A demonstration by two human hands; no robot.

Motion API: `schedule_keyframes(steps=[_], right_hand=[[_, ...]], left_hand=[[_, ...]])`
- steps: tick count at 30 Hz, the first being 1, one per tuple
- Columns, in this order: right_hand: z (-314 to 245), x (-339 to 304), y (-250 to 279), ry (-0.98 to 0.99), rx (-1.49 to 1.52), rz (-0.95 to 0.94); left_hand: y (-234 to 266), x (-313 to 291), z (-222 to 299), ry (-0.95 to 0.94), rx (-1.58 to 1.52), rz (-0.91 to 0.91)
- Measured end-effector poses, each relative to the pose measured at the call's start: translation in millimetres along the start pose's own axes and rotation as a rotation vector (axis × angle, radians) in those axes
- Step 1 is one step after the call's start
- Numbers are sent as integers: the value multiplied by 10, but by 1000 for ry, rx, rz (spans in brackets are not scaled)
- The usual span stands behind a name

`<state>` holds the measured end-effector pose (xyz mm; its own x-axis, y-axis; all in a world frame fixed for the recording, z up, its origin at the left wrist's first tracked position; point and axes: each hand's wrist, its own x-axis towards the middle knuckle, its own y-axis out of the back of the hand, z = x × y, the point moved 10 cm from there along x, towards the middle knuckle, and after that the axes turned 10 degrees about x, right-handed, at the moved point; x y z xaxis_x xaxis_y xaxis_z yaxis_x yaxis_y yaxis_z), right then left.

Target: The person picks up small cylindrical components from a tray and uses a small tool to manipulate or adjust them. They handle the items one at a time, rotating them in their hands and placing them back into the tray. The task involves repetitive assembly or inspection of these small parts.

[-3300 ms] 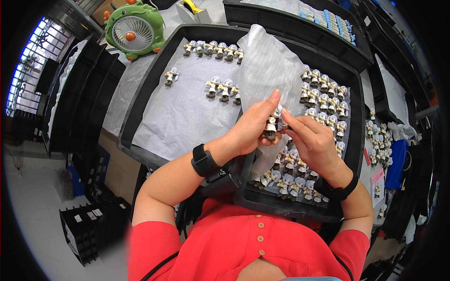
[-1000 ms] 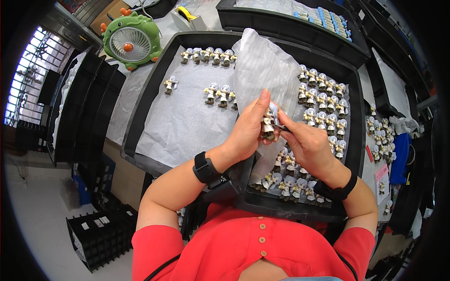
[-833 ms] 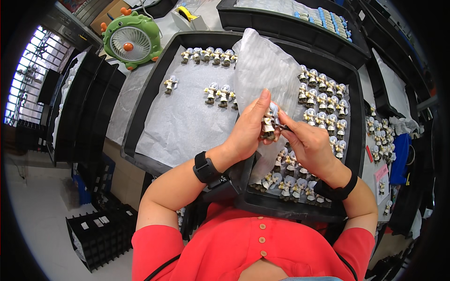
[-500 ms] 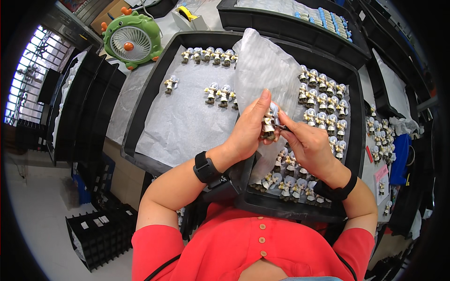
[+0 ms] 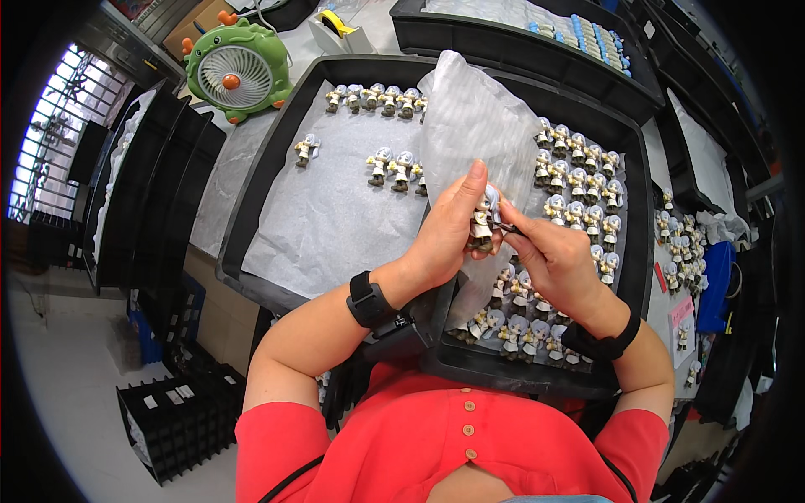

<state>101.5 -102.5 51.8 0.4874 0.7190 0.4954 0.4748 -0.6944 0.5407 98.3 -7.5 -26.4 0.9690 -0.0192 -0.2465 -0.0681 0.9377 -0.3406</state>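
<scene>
My left hand (image 5: 444,222) is closed round a small figurine (image 5: 484,220) with pale hair, a white outfit and dark boots, held upright over the trays. A thin dark pointed tool (image 5: 508,229), perhaps tweezers, is pinched in my right hand (image 5: 553,251). Its tip meets the front of the figurine, and the fingers hide most of its length. Beneath my hands a sheet of white tissue paper (image 5: 478,109) is folded up. To its right, rows of like figurines (image 5: 574,180) lie in a black tray (image 5: 641,251); several more lie on the left paper-lined tray (image 5: 239,226).
A green animal-shaped fan (image 5: 239,71) and a tape dispenser (image 5: 340,33) stand at the back left. Another black tray (image 5: 503,46) with blue-and-white pieces is at the back. Loose figurines (image 5: 683,247) and a blue object (image 5: 715,285) lie on the right. Black trays (image 5: 151,193) are stacked at left.
Both hands, with the figurine and the tool, have shifted very slightly. The tool tip stays against the figurine's front; the trays and other figurines look the same.
</scene>
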Motion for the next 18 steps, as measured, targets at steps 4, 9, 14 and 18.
schedule_keyframes(steps=[4, 9, 14, 18], right_hand=[[-25, 3, 1, 2, -2, 16], [-28, 2, -17, 7, -12, 6], [-13, 3, -10, 0, 1, 11], [-19, -3, -5, 4, 6, 19]], left_hand=[[-10, -10, 11, 8, -14, 11], [-8, 1, 32, -33, 8, 22], [-5, -4, 39, -31, 11, 32], [-12, -9, 42, -25, 7, 34]])
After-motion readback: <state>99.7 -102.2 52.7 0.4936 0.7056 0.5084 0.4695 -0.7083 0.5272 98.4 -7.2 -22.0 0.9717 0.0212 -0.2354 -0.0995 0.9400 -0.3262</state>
